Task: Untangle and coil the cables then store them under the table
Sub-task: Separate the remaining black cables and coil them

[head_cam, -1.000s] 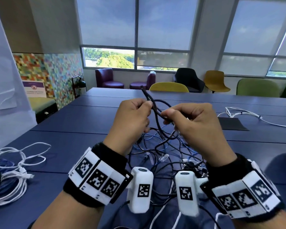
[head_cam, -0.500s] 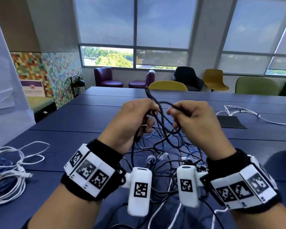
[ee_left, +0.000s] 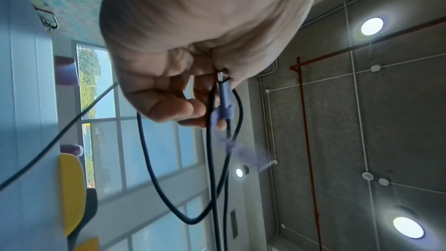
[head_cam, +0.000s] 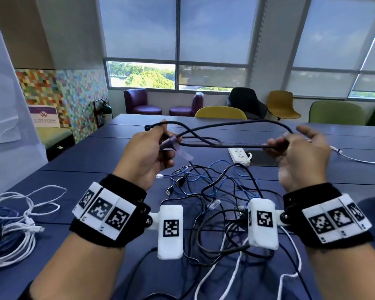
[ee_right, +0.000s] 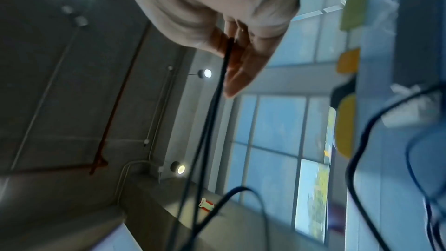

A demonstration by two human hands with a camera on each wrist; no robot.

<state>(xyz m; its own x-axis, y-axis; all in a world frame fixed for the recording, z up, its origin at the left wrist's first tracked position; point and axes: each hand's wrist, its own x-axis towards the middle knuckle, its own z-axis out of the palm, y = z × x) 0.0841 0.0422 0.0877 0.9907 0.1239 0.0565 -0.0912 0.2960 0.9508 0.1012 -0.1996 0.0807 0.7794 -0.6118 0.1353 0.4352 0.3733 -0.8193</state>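
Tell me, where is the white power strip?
In the head view, the white power strip lies on the blue table, right of centre, beyond the tangled cables and left of the right hand.

no legible text anywhere

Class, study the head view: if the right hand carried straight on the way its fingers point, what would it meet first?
Probably nothing nearby: the right hand, gripping the black cable, points over bare blue table; the green chair beyond looks likeliest, though depth is unclear.

Bright daylight comes through the far windows [head_cam: 178,40]; round ceiling lamps [ee_left: 371,26] glare in both wrist views. Straight lines bow at the edges. The right hand [head_cam: 299,156] is smeared by motion.
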